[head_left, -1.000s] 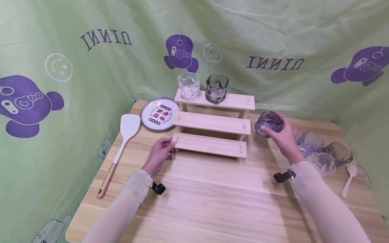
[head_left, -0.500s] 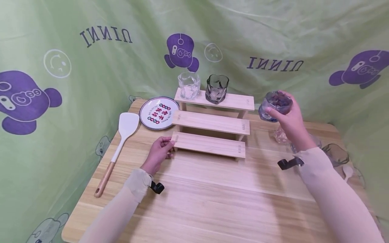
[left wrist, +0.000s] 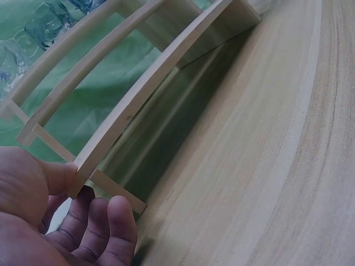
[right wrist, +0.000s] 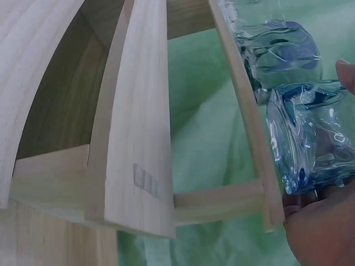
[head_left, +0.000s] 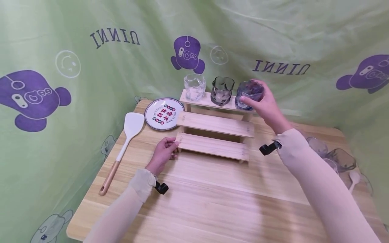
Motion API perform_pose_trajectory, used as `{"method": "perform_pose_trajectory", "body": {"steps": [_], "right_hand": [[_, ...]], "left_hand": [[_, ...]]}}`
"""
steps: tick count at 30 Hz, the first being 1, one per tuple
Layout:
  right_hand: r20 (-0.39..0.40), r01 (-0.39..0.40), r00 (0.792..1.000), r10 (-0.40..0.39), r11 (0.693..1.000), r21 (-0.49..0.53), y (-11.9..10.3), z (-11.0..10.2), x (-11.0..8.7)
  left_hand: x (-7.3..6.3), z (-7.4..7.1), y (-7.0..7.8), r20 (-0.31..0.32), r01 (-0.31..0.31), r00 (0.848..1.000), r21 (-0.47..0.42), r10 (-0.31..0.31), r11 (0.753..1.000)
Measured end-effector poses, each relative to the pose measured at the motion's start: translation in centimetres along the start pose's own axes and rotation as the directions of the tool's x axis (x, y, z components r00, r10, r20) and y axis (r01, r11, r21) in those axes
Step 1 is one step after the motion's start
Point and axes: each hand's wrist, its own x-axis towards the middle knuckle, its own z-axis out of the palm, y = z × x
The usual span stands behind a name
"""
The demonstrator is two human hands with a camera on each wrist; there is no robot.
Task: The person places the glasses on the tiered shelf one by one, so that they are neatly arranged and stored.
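A three-step wooden shelf rack (head_left: 217, 123) stands at the back of the table. My left hand (head_left: 162, 152) pinches the left end of its lowest board, thumb on top and fingers curled beneath, as the left wrist view shows. At the right end of the top board, my right hand (head_left: 267, 106) grips a bluish glass (head_left: 245, 95) by its sides. In the right wrist view this glass (right wrist: 310, 136) is right at the board's edge. To its left on the same board stand a smoky grey glass (head_left: 222, 91) and a clear glass (head_left: 195, 87).
Several more glasses (head_left: 341, 159) lie at the table's right side, partly behind my right sleeve, with a small pale spoon (head_left: 354, 179) near them. Left of the rack are a round printed plate (head_left: 164, 114) and a white spatula (head_left: 133, 125) with a wooden handle. A green curtain (head_left: 273, 44) hangs behind.
My right hand has carried the bluish glass up and leftward from beside the rack to the right end of the top board. The left hand keeps its pinch on the lowest board.
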Motion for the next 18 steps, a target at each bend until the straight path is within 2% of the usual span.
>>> {"method": "perform_pose_trajectory", "body": {"steps": [6,18], "right_hand": [[-0.010,-0.007,1.000,0.006,1.000,-0.015,0.21,0.56,0.55],[-0.026,-0.008,1.000,0.007,0.999,-0.037,0.60,0.18,0.81]], "left_hand": [[0.03,0.11,0.03,-0.004,0.004,1.000,0.006,-0.004,1.000],[-0.15,0.25,0.16,-0.008,0.013,1.000,0.006,-0.013,1.000]]}}
